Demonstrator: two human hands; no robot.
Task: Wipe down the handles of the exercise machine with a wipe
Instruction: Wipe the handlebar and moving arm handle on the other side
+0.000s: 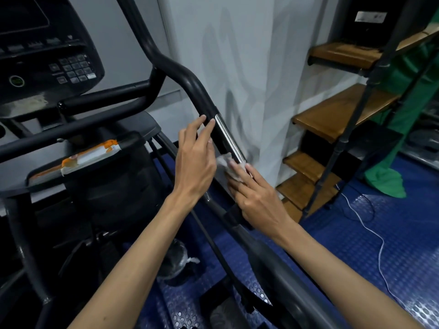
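Note:
The exercise machine's right handle (190,84) is a black curved bar that runs down to the lower right, with a shiny metal strip (228,136) along its side. My right hand (256,198) presses a crumpled white wipe (225,163) against the handle at the lower end of the metal strip. My left hand (194,160) lies on the handle just above it, fingers stretched along the bar and touching it, holding nothing.
The machine's console (47,55) with keypad is at upper left. A pack of wipes (92,155) with orange print lies on the machine's tray. Wooden shelves (337,110) on a black frame stand right, by green cloth (389,181). A white cable (370,229) crosses the blue studded floor.

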